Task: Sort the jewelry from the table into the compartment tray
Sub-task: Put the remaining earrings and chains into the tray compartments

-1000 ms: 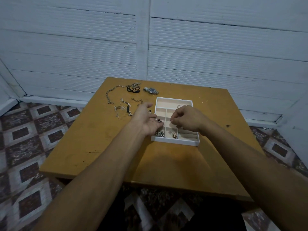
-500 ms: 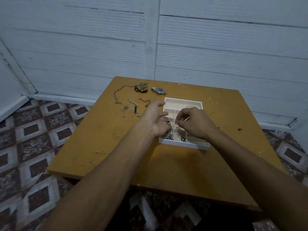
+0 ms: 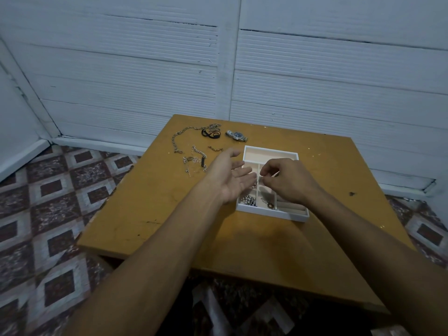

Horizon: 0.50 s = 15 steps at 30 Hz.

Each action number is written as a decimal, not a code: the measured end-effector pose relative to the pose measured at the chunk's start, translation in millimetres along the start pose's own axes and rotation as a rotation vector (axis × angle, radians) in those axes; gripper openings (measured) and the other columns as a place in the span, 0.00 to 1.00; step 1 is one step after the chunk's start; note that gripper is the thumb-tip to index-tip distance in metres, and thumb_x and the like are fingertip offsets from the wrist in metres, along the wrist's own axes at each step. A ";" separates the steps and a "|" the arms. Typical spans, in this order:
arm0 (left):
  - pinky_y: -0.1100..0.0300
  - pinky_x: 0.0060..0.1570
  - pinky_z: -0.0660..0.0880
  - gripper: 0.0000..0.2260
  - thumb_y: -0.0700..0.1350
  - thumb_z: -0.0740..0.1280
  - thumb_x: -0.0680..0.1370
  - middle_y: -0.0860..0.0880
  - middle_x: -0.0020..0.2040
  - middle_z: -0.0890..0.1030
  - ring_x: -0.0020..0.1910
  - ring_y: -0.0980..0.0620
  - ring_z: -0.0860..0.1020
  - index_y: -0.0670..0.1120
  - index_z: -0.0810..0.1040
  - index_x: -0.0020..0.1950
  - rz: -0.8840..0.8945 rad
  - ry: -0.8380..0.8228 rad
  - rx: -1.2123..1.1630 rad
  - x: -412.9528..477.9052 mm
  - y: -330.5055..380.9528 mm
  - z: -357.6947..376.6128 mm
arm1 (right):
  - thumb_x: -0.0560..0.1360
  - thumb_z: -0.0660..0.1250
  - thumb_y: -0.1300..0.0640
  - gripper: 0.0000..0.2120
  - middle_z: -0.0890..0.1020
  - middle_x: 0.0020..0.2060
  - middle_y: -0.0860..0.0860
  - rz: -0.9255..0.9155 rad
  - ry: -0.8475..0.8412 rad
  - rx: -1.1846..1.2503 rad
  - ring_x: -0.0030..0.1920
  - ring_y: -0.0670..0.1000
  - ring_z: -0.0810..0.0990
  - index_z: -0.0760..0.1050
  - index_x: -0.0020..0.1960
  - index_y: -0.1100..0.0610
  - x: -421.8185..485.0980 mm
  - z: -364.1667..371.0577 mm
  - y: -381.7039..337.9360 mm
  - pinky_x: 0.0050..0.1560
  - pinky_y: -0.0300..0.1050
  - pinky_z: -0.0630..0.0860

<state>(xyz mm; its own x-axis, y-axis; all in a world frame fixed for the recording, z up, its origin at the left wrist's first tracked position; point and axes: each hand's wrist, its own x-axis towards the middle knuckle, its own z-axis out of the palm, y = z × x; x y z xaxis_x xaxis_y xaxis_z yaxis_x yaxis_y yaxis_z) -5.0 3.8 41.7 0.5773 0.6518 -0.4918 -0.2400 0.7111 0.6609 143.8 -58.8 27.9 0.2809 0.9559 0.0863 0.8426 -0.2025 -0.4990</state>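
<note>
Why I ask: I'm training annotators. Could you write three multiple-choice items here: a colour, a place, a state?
1. What colour are the walls of the rectangular compartment tray? A) white B) black C) red
2. Where lies the silver wristwatch with a blue dial? A) in the tray B) on the brown wooden table, beyond the tray's far left corner C) on the floor
3. How is the left hand? A) gripping the watch B) open, palm showing C) clenched

Key: 1 A, its rim shows white; 2 B, it sits on bare wood; 3 B, its fingers are straight.
</note>
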 end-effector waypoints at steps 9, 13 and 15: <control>0.55 0.51 0.80 0.07 0.47 0.63 0.80 0.47 0.54 0.82 0.50 0.50 0.82 0.48 0.77 0.55 0.399 0.190 0.783 -22.7 23.0 -61.1 | 0.75 0.68 0.55 0.15 0.80 0.58 0.46 -0.072 -0.105 -0.054 0.55 0.47 0.78 0.78 0.61 0.50 14.4 -8.1 -30.0 0.52 0.44 0.74; 0.60 0.44 0.77 0.06 0.47 0.64 0.79 0.52 0.49 0.80 0.47 0.54 0.79 0.50 0.76 0.55 0.599 0.318 1.160 -30.2 38.8 -94.8 | 0.76 0.68 0.55 0.15 0.80 0.58 0.49 -0.134 -0.142 -0.084 0.56 0.48 0.78 0.78 0.62 0.53 26.2 -9.0 -50.7 0.52 0.40 0.70; 0.68 0.39 0.71 0.08 0.48 0.64 0.79 0.55 0.47 0.78 0.45 0.59 0.76 0.50 0.75 0.58 0.676 0.369 1.327 -31.5 45.3 -108.3 | 0.75 0.68 0.56 0.15 0.80 0.58 0.49 -0.152 -0.151 -0.102 0.56 0.48 0.78 0.78 0.61 0.53 34.8 -7.1 -59.5 0.52 0.40 0.70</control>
<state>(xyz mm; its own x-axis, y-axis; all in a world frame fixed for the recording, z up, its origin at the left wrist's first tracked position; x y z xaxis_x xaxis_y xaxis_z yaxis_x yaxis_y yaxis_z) -118.5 44.0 25.8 0.3819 0.9160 0.1231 0.5935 -0.3452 0.7271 106.7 -15.0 66.7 0.0817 0.9965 0.0203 0.9140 -0.0668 -0.4001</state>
